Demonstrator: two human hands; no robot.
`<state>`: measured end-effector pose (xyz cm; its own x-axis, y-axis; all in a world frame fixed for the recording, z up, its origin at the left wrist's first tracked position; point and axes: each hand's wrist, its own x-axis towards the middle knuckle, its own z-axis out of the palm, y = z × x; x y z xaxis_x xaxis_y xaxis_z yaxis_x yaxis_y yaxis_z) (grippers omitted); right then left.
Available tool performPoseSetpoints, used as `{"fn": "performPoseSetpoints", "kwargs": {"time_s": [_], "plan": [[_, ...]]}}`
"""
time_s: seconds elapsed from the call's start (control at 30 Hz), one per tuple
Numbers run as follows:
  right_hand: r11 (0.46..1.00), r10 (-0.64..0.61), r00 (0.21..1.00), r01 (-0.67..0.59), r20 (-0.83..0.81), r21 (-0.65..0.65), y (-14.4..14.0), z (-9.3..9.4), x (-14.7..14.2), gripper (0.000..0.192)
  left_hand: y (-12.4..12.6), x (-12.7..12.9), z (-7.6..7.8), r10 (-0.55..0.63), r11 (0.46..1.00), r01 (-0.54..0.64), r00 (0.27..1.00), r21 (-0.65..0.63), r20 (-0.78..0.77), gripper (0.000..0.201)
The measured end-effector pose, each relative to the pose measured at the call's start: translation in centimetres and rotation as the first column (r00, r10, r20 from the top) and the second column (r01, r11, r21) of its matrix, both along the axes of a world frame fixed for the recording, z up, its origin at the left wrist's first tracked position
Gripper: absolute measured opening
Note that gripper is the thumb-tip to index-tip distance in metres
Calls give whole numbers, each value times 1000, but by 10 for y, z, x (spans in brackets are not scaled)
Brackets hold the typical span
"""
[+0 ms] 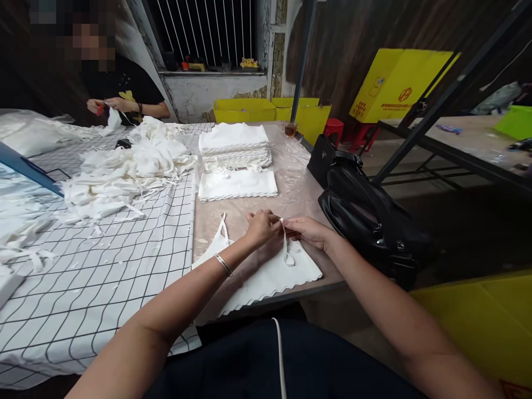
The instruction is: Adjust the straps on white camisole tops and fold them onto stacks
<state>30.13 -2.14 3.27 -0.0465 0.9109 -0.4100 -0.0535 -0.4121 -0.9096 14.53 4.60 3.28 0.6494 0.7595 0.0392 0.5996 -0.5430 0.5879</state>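
A white camisole [260,282] with a wavy hem lies flat at the front edge of the table, its hem toward me. My left hand [262,226] is closed in a pinch at the top of one thin shoulder strap [285,246]. From the other side my right hand [307,230] pinches the same strap, fingertips almost touching the left ones. The strap hangs in a loop onto the cloth. Another strap [223,224] stands out crossed on the left. Beyond my hands lies a folded white garment [239,184], in front of a taller stack of folded garments [235,141].
A heap of loose white garments [141,152] covers part of the checked cloth [145,271] on the left. Black bags [369,210] stand at the right edge, near a glass of brown drink [290,129]. Across the table a person [124,83] handles white fabric. Yellow boxes [245,111] stand behind.
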Motion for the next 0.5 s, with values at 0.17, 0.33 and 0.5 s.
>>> {"fn": "performPoseSetpoints", "kwargs": {"time_s": [0.17,0.33,0.5], "plan": [[998,67,996,-67,-51,6,-10,3,7,34,7,5,-2,54,982,-47,998,-183,32,26],[972,234,968,-235,89,-1,-43,33,11,36,19,5,-9,148,972,-157,987,-175,-63,29],[964,255,946,-264,201,19,-56,55,11,36,0,0,0,-43,995,48,997,85,-66,34]]}}
